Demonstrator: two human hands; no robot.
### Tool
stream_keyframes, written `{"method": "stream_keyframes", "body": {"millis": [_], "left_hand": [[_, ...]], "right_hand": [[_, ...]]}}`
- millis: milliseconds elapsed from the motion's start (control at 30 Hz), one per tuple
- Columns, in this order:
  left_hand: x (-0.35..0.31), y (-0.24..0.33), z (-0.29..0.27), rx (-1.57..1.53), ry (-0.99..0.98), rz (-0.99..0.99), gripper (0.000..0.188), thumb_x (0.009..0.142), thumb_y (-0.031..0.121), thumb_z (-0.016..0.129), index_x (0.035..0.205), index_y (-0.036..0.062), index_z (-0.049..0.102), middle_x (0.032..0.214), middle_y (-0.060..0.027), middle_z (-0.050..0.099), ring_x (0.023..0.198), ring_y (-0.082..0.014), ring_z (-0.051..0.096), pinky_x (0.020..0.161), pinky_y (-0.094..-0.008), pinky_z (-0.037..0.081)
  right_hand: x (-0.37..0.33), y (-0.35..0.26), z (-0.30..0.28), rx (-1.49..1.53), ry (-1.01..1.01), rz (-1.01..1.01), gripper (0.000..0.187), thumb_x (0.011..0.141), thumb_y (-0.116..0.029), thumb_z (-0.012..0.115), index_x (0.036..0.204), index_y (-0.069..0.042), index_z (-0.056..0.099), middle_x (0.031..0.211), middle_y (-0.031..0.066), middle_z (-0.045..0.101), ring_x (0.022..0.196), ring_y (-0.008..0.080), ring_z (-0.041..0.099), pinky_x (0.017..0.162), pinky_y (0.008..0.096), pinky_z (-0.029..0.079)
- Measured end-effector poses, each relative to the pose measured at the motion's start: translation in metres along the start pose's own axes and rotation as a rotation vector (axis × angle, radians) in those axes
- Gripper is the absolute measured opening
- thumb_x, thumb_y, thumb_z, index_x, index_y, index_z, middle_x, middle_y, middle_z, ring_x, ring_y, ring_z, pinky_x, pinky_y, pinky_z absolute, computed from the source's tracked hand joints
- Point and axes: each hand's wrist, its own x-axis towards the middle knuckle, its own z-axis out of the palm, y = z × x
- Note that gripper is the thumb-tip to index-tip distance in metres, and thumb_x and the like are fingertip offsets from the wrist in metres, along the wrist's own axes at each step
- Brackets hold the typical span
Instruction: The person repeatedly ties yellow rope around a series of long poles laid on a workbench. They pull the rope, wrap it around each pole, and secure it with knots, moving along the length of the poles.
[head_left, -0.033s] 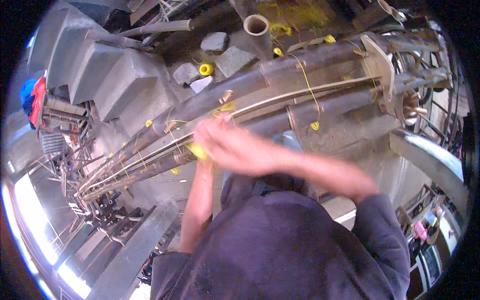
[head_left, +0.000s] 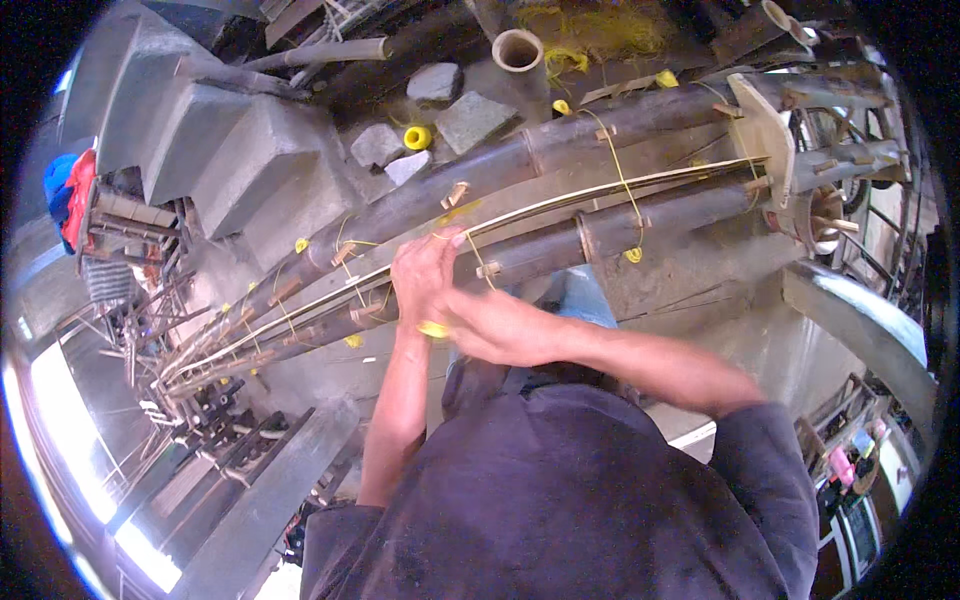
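Two long dark bamboo poles run slantwise across the view, with small wooden pegs in them. Between the poles lies a bundle of thin pale strips, tied across at intervals by yellow cord. My left hand is closed over the strips, its fingertips by a bit of yellow cord; its underside is hidden. Just below it, my right hand is closed, slightly blurred, at a small yellow cord bundle beside my left wrist. A length of cord runs down over the near pole right of my left hand.
A yellow cord roll sits among grey stone blocks beyond the poles. Concrete steps rise at the far left. An upright pipe stands behind. A flat board holds the poles' right end. Grey beams flank me.
My right hand has drawn back from over my left hand, down toward my body and right, with the yellow cord bundle. My left hand stays on the strips and is now uncovered.
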Motion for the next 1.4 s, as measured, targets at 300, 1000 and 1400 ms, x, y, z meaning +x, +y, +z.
{"method": "stream_keyframes", "body": {"millis": [300,1000,1400], "left_hand": [[0.155,0.007,-0.001,-0.673,-0.093,-0.420,0.029,0.093,0.029,0.055,0.078,0.0055,0.060,0.059,0.0067,0.042,0.055,-0.0068,0.037,0.050,-0.0267,0.031],[-0.060,-0.182,-0.166,-0.821,0.147,-0.198,0.021,0.099,0.021,0.055,0.099,0.0019,0.065,0.093,-0.0033,0.065,0.086,-0.0109,0.059,0.080,-0.0273,0.047],[-0.035,-0.078,-0.147,-0.724,-0.113,-0.002,0.018,0.094,0.018,0.060,0.095,0.0004,0.065,0.089,-0.0070,0.063,0.078,-0.0138,0.060,0.071,-0.0276,0.048]], "right_hand": [[-0.071,0.072,0.034,-0.660,-0.415,0.244,0.031,0.095,-0.028,0.049,0.117,-0.007,0.053,0.064,0.0215,0.061,0.062,0.0364,0.065,0.063,0.0480,0.052],[-0.058,0.034,-0.011,-0.901,0.745,0.480,0.015,0.084,-0.017,0.071,0.095,-0.008,0.070,0.076,0.0115,0.070,0.070,0.0182,0.069,0.066,0.0313,0.052],[0.001,0.048,-0.005,-0.822,0.378,0.536,0.023,0.094,-0.023,0.058,0.094,-0.002,0.067,0.075,0.0094,0.064,0.069,0.0155,0.058,0.068,0.0314,0.048]]}}
